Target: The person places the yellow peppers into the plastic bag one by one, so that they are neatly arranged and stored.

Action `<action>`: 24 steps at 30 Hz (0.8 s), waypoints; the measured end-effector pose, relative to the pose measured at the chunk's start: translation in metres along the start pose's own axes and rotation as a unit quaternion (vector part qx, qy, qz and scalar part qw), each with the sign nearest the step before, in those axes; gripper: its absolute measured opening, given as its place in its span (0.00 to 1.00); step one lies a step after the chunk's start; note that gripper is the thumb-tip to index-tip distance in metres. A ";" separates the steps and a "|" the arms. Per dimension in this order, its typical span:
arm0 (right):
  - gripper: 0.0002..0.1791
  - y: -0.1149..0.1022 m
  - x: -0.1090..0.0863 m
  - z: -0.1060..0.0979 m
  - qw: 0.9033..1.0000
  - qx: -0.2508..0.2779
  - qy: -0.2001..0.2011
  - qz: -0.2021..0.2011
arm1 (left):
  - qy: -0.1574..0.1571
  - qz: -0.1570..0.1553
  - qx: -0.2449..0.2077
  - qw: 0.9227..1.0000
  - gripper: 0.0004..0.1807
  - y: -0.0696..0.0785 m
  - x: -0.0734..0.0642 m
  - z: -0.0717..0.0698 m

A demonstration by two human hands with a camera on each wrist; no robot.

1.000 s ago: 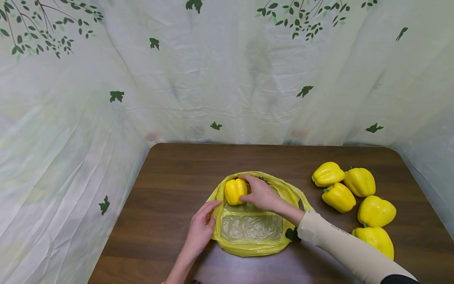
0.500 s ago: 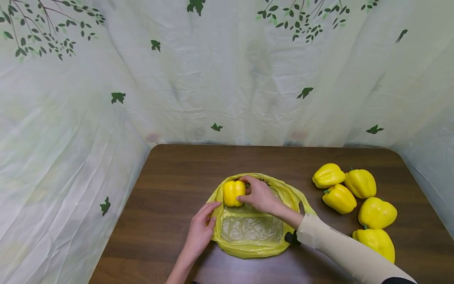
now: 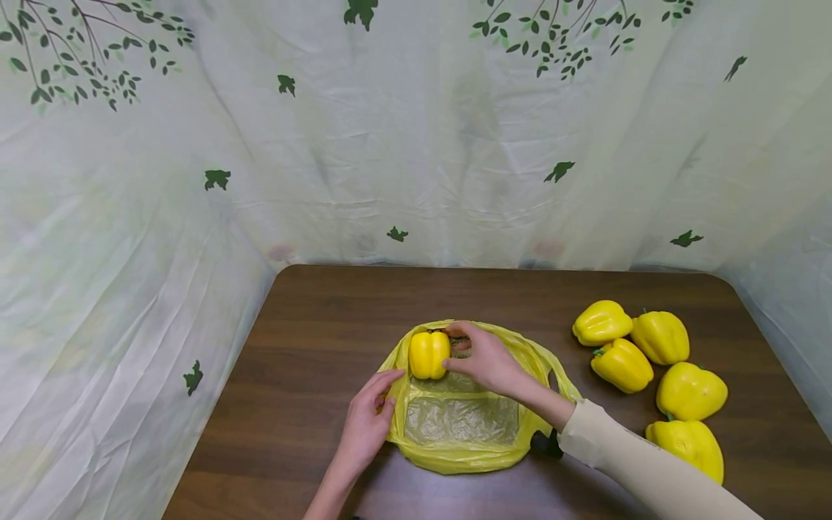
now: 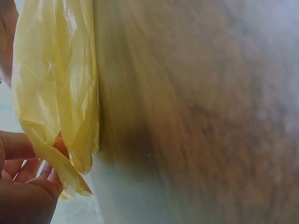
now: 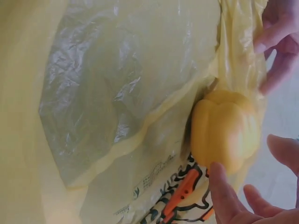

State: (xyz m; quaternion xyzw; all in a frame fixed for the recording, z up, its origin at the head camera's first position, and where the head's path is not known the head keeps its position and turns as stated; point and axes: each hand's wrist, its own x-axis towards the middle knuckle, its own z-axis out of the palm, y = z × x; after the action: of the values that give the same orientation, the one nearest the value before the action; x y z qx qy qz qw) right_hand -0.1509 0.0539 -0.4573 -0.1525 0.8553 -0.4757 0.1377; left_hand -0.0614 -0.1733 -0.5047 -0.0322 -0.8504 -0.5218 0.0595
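I have the single yellow pepper (image 3: pixel 429 355) inside the yellow plastic bag (image 3: pixel 455 459), near the far left part of its rim, and it sits just left of the right grip (image 3: pixel 484 357), a person's bare hand. That hand's fingers and thumb are spread beside the pepper rather than wrapped round it; on my right wrist view one fingertip overlaps the pepper's edge while the thumb stands apart, and I cannot tell whether the fingertip presses on it. The left grip (image 3: pixel 367 415) is at the bag's left rim, near the pepper, its index finger reaching to the plastic; part of the hand is hidden behind a fold on my left wrist view, so I cannot tell whether it pinches the bag. Orange and black printing (image 5: pixel 182 193) shows on the plastic just beside the pepper. Over on the right, well apart from the bag, I count five loose yellow peppers (image 3: pixel 692 391) clustered on the brown tabletop (image 3: pixel 325 310). The light sleeve (image 3: pixel 650 466) on the right forearm lies between me and the nearest of these, covering a bit of it, and the bare wrist crosses the bag's right rim. Pale leaf-patterned cloth (image 3: pixel 416 144) hangs behind.
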 end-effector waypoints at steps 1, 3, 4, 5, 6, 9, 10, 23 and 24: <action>0.32 0.000 -0.001 -0.001 1.000 0.003 0.001 -0.001 | 0.000 0.000 0.000 1.000 0.25 0.000 0.000 0.000; 0.32 0.000 -0.004 -0.003 1.000 0.003 0.004 -0.005 | 0.002 0.001 0.001 1.000 0.25 0.000 0.000 0.000; 0.32 0.001 -0.005 -0.004 1.000 0.002 0.005 -0.009 | 0.002 0.002 0.000 1.000 0.25 0.000 0.000 0.000; 0.32 0.001 -0.006 -0.005 1.000 -0.005 0.005 -0.012 | 0.002 0.004 0.000 1.000 0.25 0.000 0.000 0.001; 0.33 0.002 -0.007 -0.005 1.000 -0.014 0.004 -0.014 | 0.003 0.006 0.000 1.000 0.25 0.000 0.000 0.001; 0.34 0.005 -0.013 -0.005 0.999 -0.044 -0.001 -0.019 | 0.005 0.008 -0.001 1.000 0.25 -0.001 0.000 0.001; 0.35 0.006 -0.015 -0.005 0.998 -0.052 -0.002 -0.020 | 0.005 0.008 -0.002 1.000 0.25 -0.002 0.000 0.001; 0.37 0.013 -0.033 -0.010 0.998 -0.065 0.006 -0.012 | 0.008 0.007 0.000 1.000 0.25 -0.002 0.001 0.002; 0.37 0.014 -0.035 -0.011 0.998 -0.066 0.006 -0.013 | 0.008 0.006 0.000 1.000 0.25 -0.002 0.001 0.002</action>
State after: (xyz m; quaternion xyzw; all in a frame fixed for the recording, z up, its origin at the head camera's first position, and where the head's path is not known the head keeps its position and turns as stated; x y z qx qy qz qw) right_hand -0.1251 0.0827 -0.4609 -0.1692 0.8836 -0.4209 0.1164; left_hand -0.0631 -0.1720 -0.5069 -0.0336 -0.8496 -0.5218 0.0694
